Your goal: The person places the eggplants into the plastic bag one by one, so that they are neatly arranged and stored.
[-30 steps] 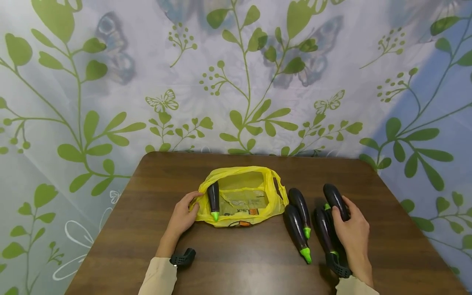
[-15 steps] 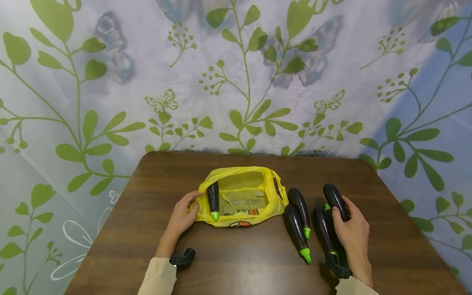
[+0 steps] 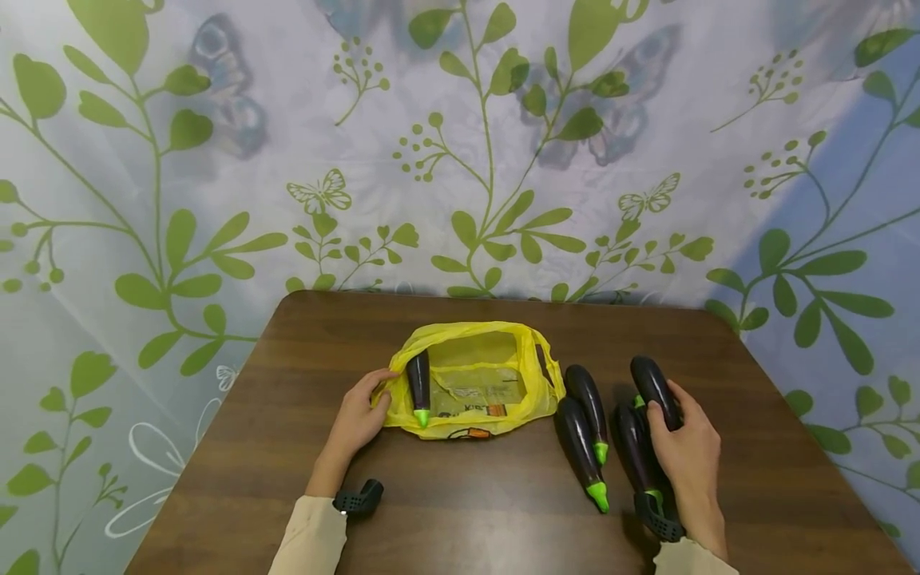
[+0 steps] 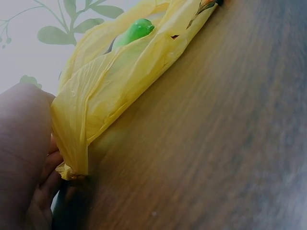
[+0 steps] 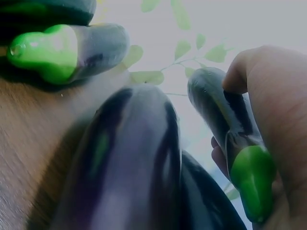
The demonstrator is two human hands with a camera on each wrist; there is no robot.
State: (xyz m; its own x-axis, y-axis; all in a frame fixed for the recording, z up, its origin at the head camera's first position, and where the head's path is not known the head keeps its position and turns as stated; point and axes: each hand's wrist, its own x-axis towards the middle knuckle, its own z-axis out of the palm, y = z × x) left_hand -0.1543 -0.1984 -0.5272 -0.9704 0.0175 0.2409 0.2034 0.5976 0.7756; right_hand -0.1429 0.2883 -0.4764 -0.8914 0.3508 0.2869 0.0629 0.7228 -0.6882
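Observation:
My left hand (image 3: 357,414) holds the left edge of a yellow plastic bag (image 3: 541,391), which lies with its mouth open toward me. One dark purple eggplant (image 3: 418,382) lies inside, its green stem end (image 4: 135,32) showing over the rim in the left wrist view. On the right, my right hand (image 3: 686,447) grips another eggplant (image 3: 652,385) between thumb and fingers, above a pair lying side by side. Of that pair, the left eggplant (image 3: 632,447) shows well, while the other is mostly hidden under the hand. The held one's green cap (image 5: 253,177) points toward the wrist.
Between the bag and my right hand, two more eggplants lie together, a rear one (image 3: 587,395) and a front one (image 3: 577,443). Everything rests on a brown wooden table (image 3: 460,503). A leaf-patterned curtain (image 3: 460,160) hangs behind the table's far edge.
The head view has shifted slightly. Both hands, the bag and the eggplants keep their places.

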